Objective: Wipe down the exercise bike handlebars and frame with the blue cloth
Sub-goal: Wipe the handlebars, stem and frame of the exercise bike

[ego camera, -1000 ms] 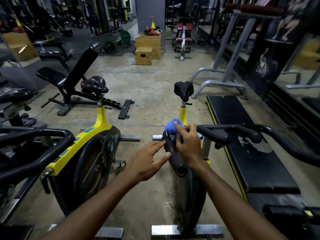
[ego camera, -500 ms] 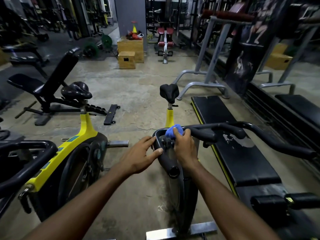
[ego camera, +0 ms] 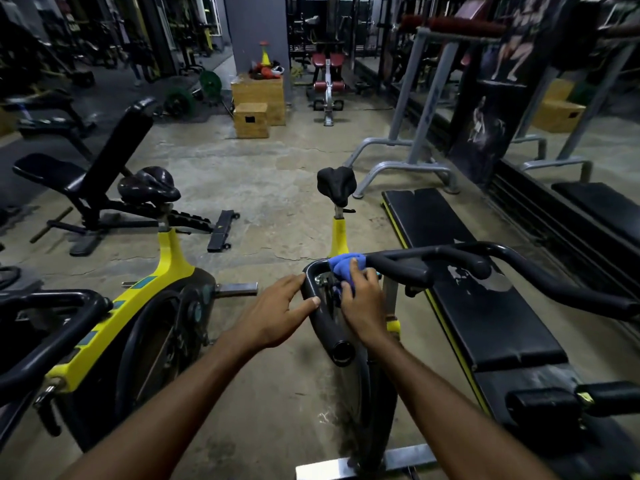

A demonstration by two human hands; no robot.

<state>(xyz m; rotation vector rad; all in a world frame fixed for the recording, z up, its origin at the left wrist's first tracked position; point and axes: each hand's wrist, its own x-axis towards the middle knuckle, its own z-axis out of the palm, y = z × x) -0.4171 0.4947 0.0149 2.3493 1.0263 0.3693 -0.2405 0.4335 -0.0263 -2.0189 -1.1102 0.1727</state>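
A yellow-and-black exercise bike stands right in front of me, its black handlebars (ego camera: 426, 263) sweeping off to the right and its saddle (ego camera: 336, 189) beyond. My right hand (ego camera: 362, 303) presses the bunched blue cloth (ego camera: 343, 266) onto the bend where the left handlebar horn (ego camera: 323, 323) meets the crossbar. Part of the cloth is hidden under my fingers. My left hand (ego camera: 277, 315) rests on the outer side of that horn, fingers spread, thumb on the tube. The flywheel and frame (ego camera: 360, 400) drop away below my wrists.
A second yellow bike (ego camera: 152, 289) stands close on the left, its handlebar (ego camera: 52, 327) at the left edge. A black bench (ego camera: 485, 306) lies along the right. An incline bench (ego camera: 104, 178), wooden boxes (ego camera: 258, 105) and a grey rack (ego camera: 412, 140) stand farther off on the concrete floor.
My right hand has stayed on the cloth at the bend of the bar, sliding slightly along it. My left hand keeps its hold on the horn. The view shifted a little.
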